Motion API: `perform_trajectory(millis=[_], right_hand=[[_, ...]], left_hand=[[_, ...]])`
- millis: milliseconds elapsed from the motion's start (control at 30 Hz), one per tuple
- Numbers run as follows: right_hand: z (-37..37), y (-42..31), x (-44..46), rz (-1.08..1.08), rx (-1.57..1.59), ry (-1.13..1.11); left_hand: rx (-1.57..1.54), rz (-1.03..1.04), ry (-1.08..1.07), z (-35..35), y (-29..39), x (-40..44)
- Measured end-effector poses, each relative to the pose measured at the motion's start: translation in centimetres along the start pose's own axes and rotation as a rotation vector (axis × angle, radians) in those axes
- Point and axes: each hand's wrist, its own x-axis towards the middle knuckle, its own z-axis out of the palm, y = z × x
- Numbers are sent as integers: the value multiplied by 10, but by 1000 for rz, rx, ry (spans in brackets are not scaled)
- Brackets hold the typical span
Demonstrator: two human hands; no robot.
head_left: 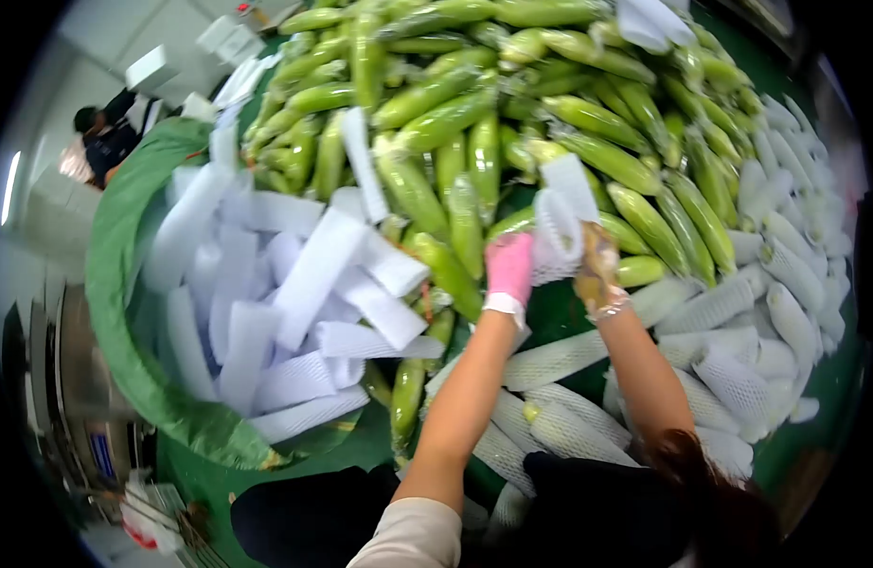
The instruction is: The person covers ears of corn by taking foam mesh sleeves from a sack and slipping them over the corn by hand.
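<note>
Just in front of the green vegetables [607, 163], I've got the white foam net [558, 237] up: left hand [509, 265], fingers closed on one edge; right hand [598, 267] at the other, grip too blurred to tell. Spread its mouth evenly, I'd say, and go gently; thin foam could tear. Green surface [192, 485] below, open sack [124, 312] left, a person [113, 144] beyond.

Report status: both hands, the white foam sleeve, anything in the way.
Left hand, pink-gloved, and right hand at opposite edges of the white foam sleeve. Wrapped green vegetables crowd just beyond. No obstruction visible between hands and sleeve.
</note>
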Motion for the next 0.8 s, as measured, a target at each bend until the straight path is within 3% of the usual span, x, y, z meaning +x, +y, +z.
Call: perform_trajectory(millis=[33, 67, 100, 167, 233, 267, 300, 333, 400, 467, 500, 567, 600, 633, 700, 733, 800], right_hand=[[3, 21, 2, -16, 3, 35], [12, 41, -4, 27, 115, 51], [27, 56, -16, 223, 561, 153], [49, 135, -28, 489, 1042, 145], [51, 87, -30, 597, 893, -24], [49, 96, -20, 685, 1045, -46], [46, 106, -11, 782, 1190, -57], [42, 98, -4, 729, 1043, -110], [37, 75, 0, 543, 534, -254], [29, 19, -9, 484, -14, -418], [21, 0, -28, 439, 147, -551], [1, -62, -70, 656, 226, -595], [-11, -55, -98, 413, 79, -670], [-20, -44, -133, -231, -170, -670], [-38, -86, -180, 45, -484, -991], [-39, -70, -187, -46, -715, -1105], [-25, -38, -137, -295, -1016, -671]], left_hand=[[6, 12, 26, -6, -10, 9], [228, 141, 92, -7, 0, 2], [155, 214, 104, -10, -8, 4], [297, 208, 166, -34, -35, 22], [557, 259, 206, -41, -38, 19], [558, 260, 200, -38, -39, 23], [804, 336, 236, -37, -41, 24], [1047, 407, 267, -34, -42, 20], [1080, 371, 206, -32, -38, 13], [1158, 327, -8, -38, -39, 1], [1080, 389, -51, -41, -36, -18], [922, 500, -150, -45, -28, -55], [942, 564, -170, -49, -15, -75], [897, 529, -226, -53, 5, -95], [766, 306, -291, -78, 18, -113], [725, 215, -318, -88, 15, -117], [640, 118, -319, -93, -2, -125]])
